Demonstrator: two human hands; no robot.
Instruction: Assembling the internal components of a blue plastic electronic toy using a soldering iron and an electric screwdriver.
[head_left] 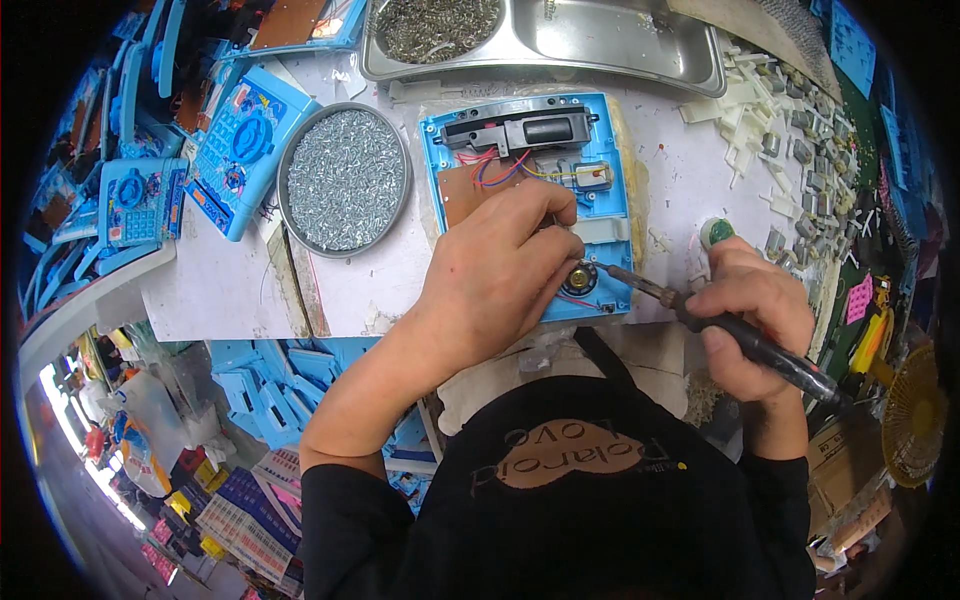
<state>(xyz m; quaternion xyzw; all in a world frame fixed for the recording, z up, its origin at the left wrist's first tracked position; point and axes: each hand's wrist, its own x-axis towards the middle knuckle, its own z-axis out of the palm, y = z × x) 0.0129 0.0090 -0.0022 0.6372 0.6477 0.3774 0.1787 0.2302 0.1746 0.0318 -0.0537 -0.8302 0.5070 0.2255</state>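
Note:
An opened blue plastic casing (pixel 616 215) lies on the table, its inside facing up. My left hand (pixel 495 265) reaches over it with fingers bent together near the round speaker (pixel 581 281); whatever they pinch is hidden. In my right hand (pixel 752 305) is a soldering iron (pixel 645 285) with a black handle, its thin tip pointing left at the speaker's upper edge. Something green and white (pixel 716 233) covers the tip of my right index finger. Inside the casing are a brown circuit board (pixel 455 195), coloured wires, a black battery compartment (pixel 530 130) and a small motor-like part (pixel 593 177).
A round bowl of small screws (pixel 345 180) stands left of the casing, with blue toy shells (pixel 245 145) beyond it. A metal tray (pixel 610 45) sits at the back. White and grey parts (pixel 790 140) are heaped at right. A yellow fan (pixel 913 415) stands far right.

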